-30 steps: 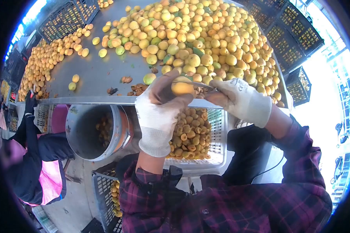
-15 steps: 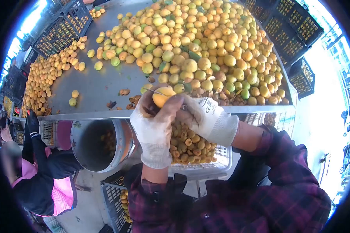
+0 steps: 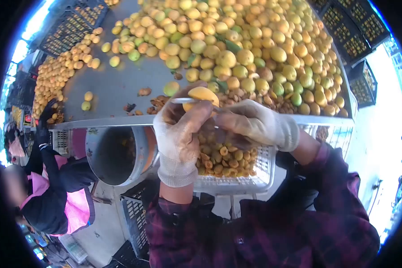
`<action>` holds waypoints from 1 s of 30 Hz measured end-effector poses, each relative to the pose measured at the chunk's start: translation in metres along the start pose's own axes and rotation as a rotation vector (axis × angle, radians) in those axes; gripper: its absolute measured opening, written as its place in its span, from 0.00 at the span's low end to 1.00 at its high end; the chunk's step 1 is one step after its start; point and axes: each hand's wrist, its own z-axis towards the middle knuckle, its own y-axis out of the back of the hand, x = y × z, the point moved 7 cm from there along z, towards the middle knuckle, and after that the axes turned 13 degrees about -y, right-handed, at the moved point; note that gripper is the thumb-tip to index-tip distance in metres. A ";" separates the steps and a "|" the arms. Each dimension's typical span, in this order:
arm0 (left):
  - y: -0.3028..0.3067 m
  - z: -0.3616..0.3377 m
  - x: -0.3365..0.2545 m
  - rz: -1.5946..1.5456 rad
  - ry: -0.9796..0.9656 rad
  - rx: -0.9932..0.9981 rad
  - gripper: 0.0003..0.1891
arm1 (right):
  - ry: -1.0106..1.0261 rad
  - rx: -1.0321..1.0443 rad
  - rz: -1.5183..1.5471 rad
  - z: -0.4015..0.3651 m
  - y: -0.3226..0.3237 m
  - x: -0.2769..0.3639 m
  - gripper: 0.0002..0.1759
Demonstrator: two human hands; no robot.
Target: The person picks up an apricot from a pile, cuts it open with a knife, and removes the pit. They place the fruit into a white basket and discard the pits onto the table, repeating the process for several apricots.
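Observation:
My left hand (image 3: 178, 134), in a soiled white glove, is closed around a yellow apricot (image 3: 204, 94) just above the table's front edge. A thin knife blade (image 3: 182, 100) lies across the fruit, its tip out on the left side. My right hand (image 3: 254, 123), gloved too, is closed on the knife; its fingers hide the handle. Below my hands stands a white plastic crate (image 3: 264, 172) holding cut apricot halves (image 3: 225, 161). Beyond them, whole apricots (image 3: 228, 58) in yellow, orange and green are heaped on the metal table (image 3: 116, 89).
Pits and brown scraps (image 3: 158, 105) lie along the table's front edge. Left of the crate a large bucket (image 3: 120, 154) stands tilted. Dark crates (image 3: 73, 31) hold fruit at the far left, and more black crates (image 3: 344, 31) are stacked right. A co-worker (image 3: 58, 196) is at left.
The knife blade now lies across the apricot's middle, and the fruit looks parted along it. My right hand has turned and shifted slightly right. The whole view has moved a little.

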 end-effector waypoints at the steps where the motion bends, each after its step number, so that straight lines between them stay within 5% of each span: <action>1: 0.001 0.002 0.001 -0.145 0.035 -0.011 0.21 | -0.022 -0.096 -0.182 -0.004 0.009 0.004 0.24; 6: 0.016 0.003 -0.009 0.128 -0.082 -0.092 0.23 | 0.059 -0.215 -0.220 -0.025 0.048 0.025 0.22; 8: 0.006 -0.002 -0.001 0.262 -0.137 -0.020 0.24 | 0.102 -0.374 0.042 -0.017 0.053 0.025 0.19; 12: -0.015 -0.013 0.004 0.345 -0.185 0.114 0.27 | 0.249 -0.504 -0.319 0.001 0.021 0.029 0.20; 15: -0.014 -0.016 0.000 0.352 -0.102 0.147 0.26 | 0.279 -0.367 0.057 0.011 0.019 0.020 0.21; 18: -0.010 -0.015 0.001 0.233 -0.085 0.137 0.26 | 0.052 -0.268 0.344 0.008 0.014 0.011 0.18; 21: -0.006 -0.014 0.002 0.187 -0.080 0.125 0.27 | 0.119 -0.120 0.440 0.014 0.013 0.003 0.19; 24: -0.001 -0.011 0.003 0.060 -0.085 0.092 0.29 | 0.067 -0.209 0.489 0.017 0.008 0.000 0.26; 30: 0.001 -0.012 0.015 -0.112 0.086 0.060 0.27 | 0.123 0.023 0.626 0.024 0.010 -0.013 0.23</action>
